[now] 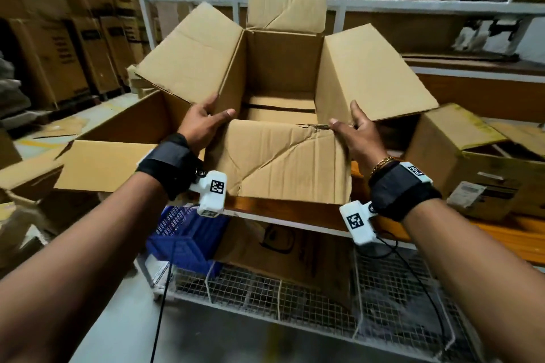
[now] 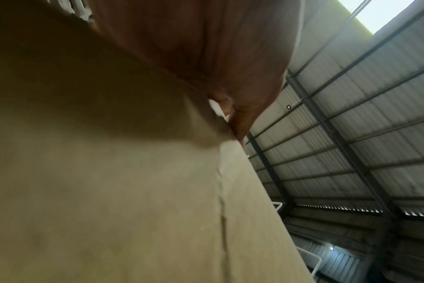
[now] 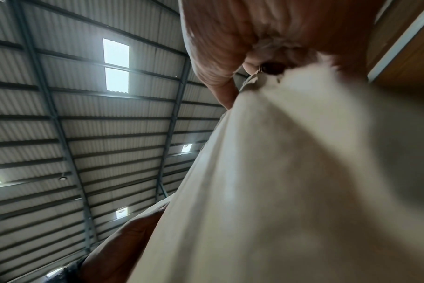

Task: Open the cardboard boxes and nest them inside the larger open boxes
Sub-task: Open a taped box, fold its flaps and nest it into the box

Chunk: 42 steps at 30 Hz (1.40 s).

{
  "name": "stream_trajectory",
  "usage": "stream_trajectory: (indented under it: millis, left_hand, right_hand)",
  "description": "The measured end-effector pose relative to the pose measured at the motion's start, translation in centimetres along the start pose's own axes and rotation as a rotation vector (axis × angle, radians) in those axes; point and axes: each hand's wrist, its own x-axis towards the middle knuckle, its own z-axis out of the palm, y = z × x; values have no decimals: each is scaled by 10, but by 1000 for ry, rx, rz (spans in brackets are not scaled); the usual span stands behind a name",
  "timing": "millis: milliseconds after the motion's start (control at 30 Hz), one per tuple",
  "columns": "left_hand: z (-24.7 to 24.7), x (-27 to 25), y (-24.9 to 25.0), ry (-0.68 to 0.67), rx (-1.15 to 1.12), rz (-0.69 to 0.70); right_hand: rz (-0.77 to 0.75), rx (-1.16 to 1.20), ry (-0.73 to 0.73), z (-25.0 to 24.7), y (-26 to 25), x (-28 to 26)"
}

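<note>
Racking [image 1: 427,4] of white steel carried the work at shelf height, with stacked cartons [image 1: 59,38] well apart on the left. Across the shelf lay a larger open box [image 1: 124,127], its near flap folded outward and level, evidently left that way to keep the mouth clear for nesting. Held over and partly within that mouth was the smaller cardboard box [image 1: 283,74], upright, all four flaps spread: side flaps angled up and out, far flap standing, creased near flap [image 1: 283,162] hanging toward the person. Spread flaps appeared to serve two ends, an open interior for later boxes and free corners to grip. Whether its base rested on the larger box's floor could not be told.

The left hand [image 1: 203,124] was clamped on the near left corner, thumb lying along the top edge of the near flap, fingers round the side wall. The right hand [image 1: 356,132] gripped the near right corner beside a torn edge, thumb on top and fingers passing behind the card. Paired corner grips, in my judgement, kept the box square during lowering. A second opened carton [image 1: 472,156] stood near on the right, and a blue crate [image 1: 182,233] sat on the wire shelf below
</note>
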Motion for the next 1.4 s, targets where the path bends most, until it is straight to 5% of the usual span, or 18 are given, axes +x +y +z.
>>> stream_trajectory:
  millis: [367,1000,1400]
  left_hand:
    - [-107,5,37,117,-51,106]
    - [-340,121,-25,149,-46,159]
    - [-385,183,-94,89,-59,52]
  right_hand:
    - [-134,31,-88,81,-73,20]
    - [-186,104,-50,339,-131,62]
    - [-105,4,5,415,-113,82]
